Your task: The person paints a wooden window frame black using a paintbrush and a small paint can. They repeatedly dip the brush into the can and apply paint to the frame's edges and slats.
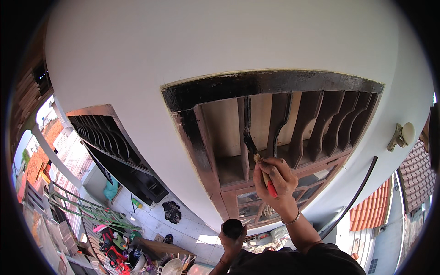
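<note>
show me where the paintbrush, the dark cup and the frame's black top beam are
Paintbrush (pixel 251 147), head view: on its dark bristles, just above the right hand (pixel 276 178).
Dark cup (pixel 233 228), head view: on its round top.
Black top beam (pixel 275 82), head view: near the middle of its length.

I see right hand (pixel 277 178) high, fingers pinched, forearm (pixel 301 231) slanting up-left — left hand (pixel 232 246) lower, fingers curled in a closed grip.

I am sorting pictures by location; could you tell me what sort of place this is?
Probably a house's upper balcony or terrace: white tiled floor, a slatted wooden frame set in a white wall, and an orange tiled roof outside.
</note>
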`<state>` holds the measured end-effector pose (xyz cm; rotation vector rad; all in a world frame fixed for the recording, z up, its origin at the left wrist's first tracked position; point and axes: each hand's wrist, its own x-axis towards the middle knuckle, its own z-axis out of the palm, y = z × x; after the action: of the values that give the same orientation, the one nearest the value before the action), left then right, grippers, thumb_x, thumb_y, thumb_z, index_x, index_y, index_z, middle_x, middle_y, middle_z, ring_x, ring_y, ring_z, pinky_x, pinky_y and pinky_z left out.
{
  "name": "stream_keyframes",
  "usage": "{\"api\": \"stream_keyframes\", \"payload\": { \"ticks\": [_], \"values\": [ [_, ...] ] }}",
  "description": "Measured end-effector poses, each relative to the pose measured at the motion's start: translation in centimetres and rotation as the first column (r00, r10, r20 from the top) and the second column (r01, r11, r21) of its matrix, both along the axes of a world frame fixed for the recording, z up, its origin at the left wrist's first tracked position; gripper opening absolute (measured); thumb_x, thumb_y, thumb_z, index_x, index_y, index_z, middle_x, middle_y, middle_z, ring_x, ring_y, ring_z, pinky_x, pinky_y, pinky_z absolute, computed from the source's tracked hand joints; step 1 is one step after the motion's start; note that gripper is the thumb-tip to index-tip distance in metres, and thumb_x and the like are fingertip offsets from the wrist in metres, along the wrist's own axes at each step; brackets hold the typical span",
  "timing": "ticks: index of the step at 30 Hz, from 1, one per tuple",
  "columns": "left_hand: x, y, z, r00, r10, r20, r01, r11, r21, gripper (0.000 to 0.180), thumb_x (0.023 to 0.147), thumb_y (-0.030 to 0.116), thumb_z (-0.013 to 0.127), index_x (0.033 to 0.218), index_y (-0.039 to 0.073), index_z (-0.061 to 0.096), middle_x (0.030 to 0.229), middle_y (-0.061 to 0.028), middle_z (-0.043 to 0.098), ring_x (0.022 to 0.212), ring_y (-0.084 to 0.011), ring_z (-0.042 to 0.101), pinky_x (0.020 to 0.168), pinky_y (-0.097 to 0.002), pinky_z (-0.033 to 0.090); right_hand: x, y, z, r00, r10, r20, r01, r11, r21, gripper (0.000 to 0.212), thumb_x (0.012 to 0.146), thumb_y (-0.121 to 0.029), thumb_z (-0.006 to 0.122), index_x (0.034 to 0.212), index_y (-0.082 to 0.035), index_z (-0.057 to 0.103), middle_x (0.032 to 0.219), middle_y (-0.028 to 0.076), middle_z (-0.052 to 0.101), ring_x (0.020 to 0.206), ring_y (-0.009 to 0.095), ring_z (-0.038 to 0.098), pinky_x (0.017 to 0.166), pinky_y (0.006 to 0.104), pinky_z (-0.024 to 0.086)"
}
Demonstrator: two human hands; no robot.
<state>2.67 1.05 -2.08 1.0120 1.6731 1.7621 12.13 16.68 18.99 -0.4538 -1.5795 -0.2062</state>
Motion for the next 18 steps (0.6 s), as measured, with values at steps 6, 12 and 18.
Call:
{"api": "stream_keyframes", "payload": {
  "ticks": [6,12,18],
  "values": [
    [0.3,-0.1,0.5,0.994,0.009,0.108,-0.01,1.0,0.006,0.033,0.079,0.006,0.085,0.106,0.001,0.067,0.096,-0.0045,0.07,0.085,-0.0121,0.066,0.077,-0.0288,0.053,-0.9,0.5,1.4,0.995,-0.033,-0.094,0.049,0.983,0.177,0.022,0.075,0.008,0.08,0.093,-0.001,0.069,0.104,0.014,0.069,0.083,0.025,0.073,0.068,0.0318,0.06],
    [0.1,-0.2,-0.3,0.997,0.033,0.067,-0.036,0.998,0.048,0.038,0.079,0.011,0.089,0.106,0.001,0.064,0.093,-0.0051,0.07,0.082,-0.0124,0.067,0.076,-0.0281,0.055,-0.3,0.0,-1.3,1.0,-0.015,0.003,0.014,0.994,0.109,0.022,0.075,0.008,0.079,0.092,0.0,0.069,0.102,0.013,0.069,0.084,0.027,0.074,0.07,0.0305,0.061],
    [0.1,-0.6,0.3,0.997,0.031,0.069,-0.032,0.999,0.018,0.032,0.08,0.007,0.085,0.106,0.0,0.068,0.092,-0.0049,0.071,0.083,-0.0129,0.067,0.078,-0.0296,0.054,-0.9,0.8,-0.3,0.998,-0.025,0.052,0.021,0.997,0.079,0.023,0.073,0.008,0.079,0.093,-0.001,0.07,0.107,0.012,0.068,0.086,0.027,0.074,0.073,0.0303,0.063]
  ]
}}
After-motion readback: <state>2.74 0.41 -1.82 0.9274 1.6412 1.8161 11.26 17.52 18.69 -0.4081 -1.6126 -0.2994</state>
